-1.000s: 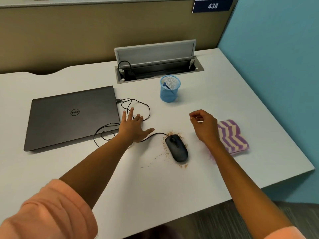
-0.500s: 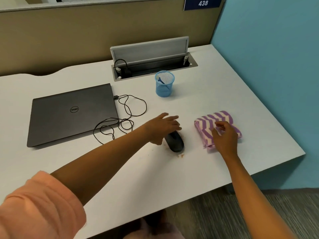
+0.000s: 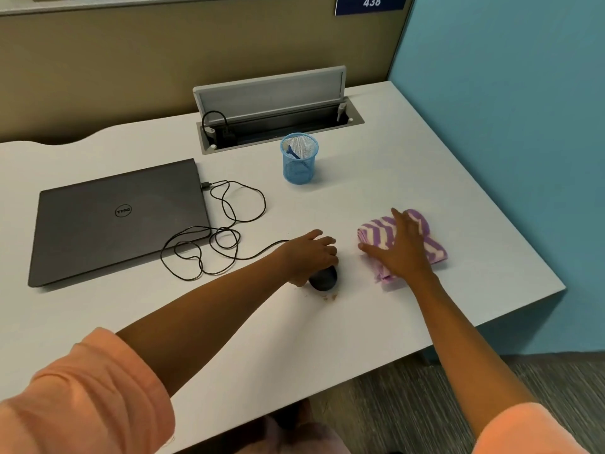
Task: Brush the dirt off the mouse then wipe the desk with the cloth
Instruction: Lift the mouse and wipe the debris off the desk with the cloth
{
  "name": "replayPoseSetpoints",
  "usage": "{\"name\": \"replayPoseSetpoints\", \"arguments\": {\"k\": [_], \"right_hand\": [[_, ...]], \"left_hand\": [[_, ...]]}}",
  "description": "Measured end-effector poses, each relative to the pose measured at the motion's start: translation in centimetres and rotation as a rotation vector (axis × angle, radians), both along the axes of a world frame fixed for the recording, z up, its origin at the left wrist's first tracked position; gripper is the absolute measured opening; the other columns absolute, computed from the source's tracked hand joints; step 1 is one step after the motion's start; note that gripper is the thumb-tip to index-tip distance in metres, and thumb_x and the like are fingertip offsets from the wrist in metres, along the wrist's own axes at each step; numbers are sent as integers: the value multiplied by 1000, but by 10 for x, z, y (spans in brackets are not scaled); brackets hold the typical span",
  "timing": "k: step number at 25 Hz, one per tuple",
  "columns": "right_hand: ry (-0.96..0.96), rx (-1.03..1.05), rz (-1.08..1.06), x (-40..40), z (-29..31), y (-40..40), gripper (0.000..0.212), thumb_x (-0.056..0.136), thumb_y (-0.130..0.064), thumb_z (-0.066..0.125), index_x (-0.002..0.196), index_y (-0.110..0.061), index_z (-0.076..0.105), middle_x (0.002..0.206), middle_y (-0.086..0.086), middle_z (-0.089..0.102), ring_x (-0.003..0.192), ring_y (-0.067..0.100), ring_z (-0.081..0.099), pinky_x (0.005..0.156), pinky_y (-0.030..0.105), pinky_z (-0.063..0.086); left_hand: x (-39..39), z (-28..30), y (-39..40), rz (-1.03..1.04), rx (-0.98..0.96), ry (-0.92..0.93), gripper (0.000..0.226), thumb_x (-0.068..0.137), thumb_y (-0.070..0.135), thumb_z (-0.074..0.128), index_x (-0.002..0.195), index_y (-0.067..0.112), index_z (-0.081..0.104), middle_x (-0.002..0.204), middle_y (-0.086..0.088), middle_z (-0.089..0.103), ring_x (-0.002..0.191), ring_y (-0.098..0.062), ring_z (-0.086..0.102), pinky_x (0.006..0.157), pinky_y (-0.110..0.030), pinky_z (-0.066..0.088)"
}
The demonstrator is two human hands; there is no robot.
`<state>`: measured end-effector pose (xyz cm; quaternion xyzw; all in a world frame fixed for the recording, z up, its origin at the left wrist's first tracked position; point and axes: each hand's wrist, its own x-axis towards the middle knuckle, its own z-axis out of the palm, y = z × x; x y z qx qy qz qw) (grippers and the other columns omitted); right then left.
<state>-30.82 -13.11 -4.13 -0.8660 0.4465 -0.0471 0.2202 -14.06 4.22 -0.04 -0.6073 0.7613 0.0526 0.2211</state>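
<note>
Here, two hands work at a desk (image 3: 409, 165).
Left hand (image 3: 311, 257) curled over the small, hard mouse (image 3: 324, 278); right hand (image 3: 404, 249) flat, fingers spread, on the soft folded cloth (image 3: 432, 249), gripping nothing.

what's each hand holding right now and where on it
The left hand is closed over the mouse, covering its front. The right hand lies flat on the cloth, gripping nothing.

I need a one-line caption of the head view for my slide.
Left hand covers the dirty mouse while right hand lies flat on the striped cloth.
</note>
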Motion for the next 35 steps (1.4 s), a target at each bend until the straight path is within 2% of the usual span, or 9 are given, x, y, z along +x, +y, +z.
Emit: {"name": "replayPoseSetpoints", "arguments": {"k": [3,7,11,17,20,27,31,33,35], "right_hand": [[239,-149,75,4,-17,8,100,73,-79,50,152,-28,17,163,6,9,149,38,6,118,58,7],[264,-187,51,3,-16,7,91,80,-73,47,152,-27,16,163,6,10,149,37,7,116,63,7],[194,-205,-116,-4,-24,27,87,84,-64,52,153,-26,15,162,14,7,147,45,1,111,70,6],[272,-161,-159,8,-30,33,73,98,-36,46,155,-19,4,162,18,1,146,48,-4,112,70,4],[299,-133,-152,26,-25,29,70,99,-34,45,155,-15,7,161,20,5,145,50,1,112,71,7],[229,-12,53,94,-6,30,61,100,-32,41,154,-21,15,162,11,9,148,40,5,117,61,7],[72,177,227,125,7,53,60,93,-29,52,148,-31,28,156,12,26,140,41,29,112,57,28],[157,257,309,135,9,69,64,91,-32,55,148,-33,26,153,14,31,136,42,37,109,58,36],[335,139,420,145,10,90,70,91,-34,59,150,-27,23,153,11,30,141,34,33,116,50,28]], "left_hand": [[1,-4,-1,7,1,18,64,84,18,67,143,18,43,147,-2,43,146,-24,24,118,-41,16],[1,-6,-3,10,-15,36,54,85,15,63,137,18,49,139,-1,50,139,-23,33,115,-40,22],[2,-5,-6,3,-5,33,51,85,15,64,134,18,50,133,-1,53,133,-23,38,114,-42,23],[14,11,-1,49,16,101,63,85,11,65,143,21,42,141,1,47,138,-21,30,119,-47,14],[30,33,6,70,-4,99,66,85,11,67,144,23,41,145,1,44,142,-22,25,119,-49,12],[85,99,26,209,-161,88,65,81,8,70,138,27,47,138,3,50,137,-24,27,118,-50,10],[111,130,41,302,-236,88,66,77,7,75,135,27,50,135,3,53,135,-24,29,117,-51,11],[118,138,47,320,-259,74,68,76,10,77,136,27,51,133,4,55,133,-24,30,116,-50,13],[122,140,54,328,-270,60,68,76,11,76,137,27,50,133,4,55,134,-23,29,115,-49,13]]}}
